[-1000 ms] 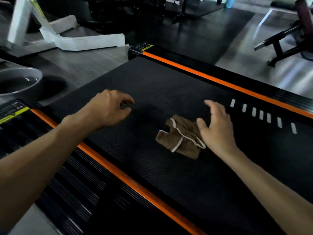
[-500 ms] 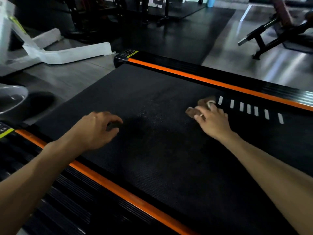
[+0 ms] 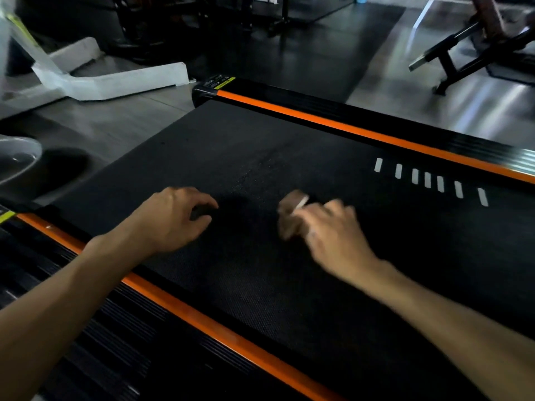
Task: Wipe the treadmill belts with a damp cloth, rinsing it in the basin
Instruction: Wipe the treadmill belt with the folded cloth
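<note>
Brown cloth (image 3: pixel 292 217) lay on the belt (image 3: pixel 260 285) under the blurred right hand (image 3: pixel 333 235), grip unclear, while the left hand (image 3: pixel 170 218) hovered with fingers loosely curled, holding nothing.

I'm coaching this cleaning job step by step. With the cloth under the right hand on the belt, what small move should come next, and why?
Probably sweep the brown cloth on across the treadmill belt toward the near orange rail. The right hand is on it, blurred mid-stroke, and the belt nearer the rail is within reach. The left hand rests on the belt, holding nothing, and the basin sits off to the left.
</note>
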A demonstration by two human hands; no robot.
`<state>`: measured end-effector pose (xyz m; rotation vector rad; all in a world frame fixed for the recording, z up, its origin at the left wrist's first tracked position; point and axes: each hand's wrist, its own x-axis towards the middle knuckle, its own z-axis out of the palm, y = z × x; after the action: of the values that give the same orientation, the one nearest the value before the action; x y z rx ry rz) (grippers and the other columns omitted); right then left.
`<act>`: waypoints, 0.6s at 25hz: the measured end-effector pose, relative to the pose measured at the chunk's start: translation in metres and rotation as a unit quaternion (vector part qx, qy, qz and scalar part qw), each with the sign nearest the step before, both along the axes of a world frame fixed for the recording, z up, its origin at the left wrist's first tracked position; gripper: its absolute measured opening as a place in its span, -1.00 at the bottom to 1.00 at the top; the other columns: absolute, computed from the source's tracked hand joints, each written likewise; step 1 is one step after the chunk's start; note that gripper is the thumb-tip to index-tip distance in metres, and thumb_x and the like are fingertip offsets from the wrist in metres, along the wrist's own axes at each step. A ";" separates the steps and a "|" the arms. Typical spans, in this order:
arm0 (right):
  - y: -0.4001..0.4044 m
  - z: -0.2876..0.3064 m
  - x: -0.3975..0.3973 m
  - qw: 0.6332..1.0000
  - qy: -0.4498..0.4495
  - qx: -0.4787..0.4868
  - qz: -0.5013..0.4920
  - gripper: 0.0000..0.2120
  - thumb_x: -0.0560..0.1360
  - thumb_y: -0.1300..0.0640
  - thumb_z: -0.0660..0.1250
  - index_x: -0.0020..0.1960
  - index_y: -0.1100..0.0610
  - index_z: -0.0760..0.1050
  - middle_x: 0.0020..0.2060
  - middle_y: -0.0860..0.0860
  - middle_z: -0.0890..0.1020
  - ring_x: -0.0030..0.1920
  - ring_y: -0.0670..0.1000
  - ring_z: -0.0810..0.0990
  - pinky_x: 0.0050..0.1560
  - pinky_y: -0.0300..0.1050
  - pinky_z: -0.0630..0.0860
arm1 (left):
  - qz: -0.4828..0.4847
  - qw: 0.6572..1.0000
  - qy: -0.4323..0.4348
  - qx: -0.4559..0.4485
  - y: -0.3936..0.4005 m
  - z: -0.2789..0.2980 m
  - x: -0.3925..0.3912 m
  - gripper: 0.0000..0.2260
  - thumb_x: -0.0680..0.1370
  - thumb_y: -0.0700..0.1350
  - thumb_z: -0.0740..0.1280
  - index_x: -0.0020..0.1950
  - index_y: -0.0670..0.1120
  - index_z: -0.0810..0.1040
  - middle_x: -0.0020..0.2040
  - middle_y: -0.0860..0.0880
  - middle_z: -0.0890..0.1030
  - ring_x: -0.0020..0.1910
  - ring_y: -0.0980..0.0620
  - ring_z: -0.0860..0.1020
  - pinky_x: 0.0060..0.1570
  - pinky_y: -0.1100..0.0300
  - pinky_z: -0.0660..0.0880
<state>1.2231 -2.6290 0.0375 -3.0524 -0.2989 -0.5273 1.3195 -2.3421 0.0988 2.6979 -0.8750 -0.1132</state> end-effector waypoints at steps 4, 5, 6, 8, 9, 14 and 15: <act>-0.104 0.002 0.053 0.954 0.047 0.040 -0.292 -0.57 0.56 0.04 0.27 0.41 0.07 0.37 0.39 0.10 0.32 0.28 0.24 0.31 0.25 0.15 0.30 | 0.011 1.000 -0.006 0.010 0.014 -0.007 0.002 -0.74 0.56 -0.04 0.33 0.26 0.08 0.56 0.18 0.09 0.57 -0.09 0.17 0.50 -0.07 0.25 0.40; -0.110 0.002 0.058 0.941 0.053 0.072 -0.326 -0.55 0.57 -0.01 0.27 0.42 0.11 0.36 0.39 0.14 0.29 0.31 0.27 0.30 0.30 0.19 0.31 | 0.014 1.000 -0.007 0.014 0.016 -0.009 0.002 -0.74 0.56 -0.04 0.33 0.25 0.08 0.56 0.17 0.09 0.57 -0.10 0.18 0.49 -0.09 0.27 0.38; -0.106 -0.001 0.061 0.936 0.051 0.093 -0.335 -0.54 0.58 -0.02 0.25 0.42 0.14 0.36 0.38 0.17 0.31 0.31 0.29 0.32 0.30 0.20 0.33 | 0.015 1.000 -0.006 0.017 0.017 -0.011 0.004 -0.74 0.56 -0.04 0.33 0.25 0.08 0.56 0.17 0.09 0.57 -0.12 0.19 0.48 -0.11 0.28 0.37; -0.078 -0.006 0.056 0.947 0.045 0.138 -0.286 -0.58 0.59 0.02 0.23 0.40 0.17 0.38 0.34 0.19 0.40 0.25 0.27 0.41 0.22 0.13 0.41 | 0.014 1.000 -0.003 0.021 0.016 -0.014 0.006 -0.74 0.57 -0.03 0.33 0.26 0.09 0.55 0.17 0.09 0.56 -0.13 0.20 0.48 -0.13 0.29 0.37; -0.057 -0.008 0.045 0.957 0.044 0.164 -0.235 -0.60 0.59 0.02 0.22 0.38 0.16 0.40 0.30 0.17 0.43 0.22 0.23 0.46 0.18 0.08 0.44 | 0.014 1.000 -0.004 0.022 0.014 -0.015 0.006 -0.74 0.57 -0.03 0.32 0.26 0.09 0.55 0.18 0.09 0.56 -0.12 0.19 0.48 -0.12 0.28 0.38; 0.057 -0.007 -0.071 0.965 0.171 0.160 0.115 -0.53 0.48 -0.14 0.13 0.34 -0.03 0.32 0.19 -0.05 0.43 0.12 0.00 0.41 0.15 -0.15 0.39 | 0.017 0.999 -0.007 0.046 0.009 -0.018 0.001 -0.72 0.58 -0.02 0.30 0.29 0.09 0.53 0.22 0.09 0.54 -0.10 0.18 0.45 -0.06 0.25 0.39; 0.060 -0.005 -0.077 0.968 0.152 0.138 0.142 -0.53 0.46 -0.14 0.15 0.33 -0.04 0.31 0.14 -0.07 0.44 0.08 -0.01 0.42 0.11 -0.14 0.42 | 0.017 0.999 -0.009 0.049 0.011 -0.018 -0.001 -0.72 0.58 -0.02 0.30 0.29 0.10 0.53 0.23 0.09 0.54 -0.11 0.18 0.44 -0.05 0.24 0.40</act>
<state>1.1465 -2.5689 0.0328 -2.7004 -0.5814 -0.0733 1.3186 -2.3310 0.0813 2.8071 -0.8507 -0.1265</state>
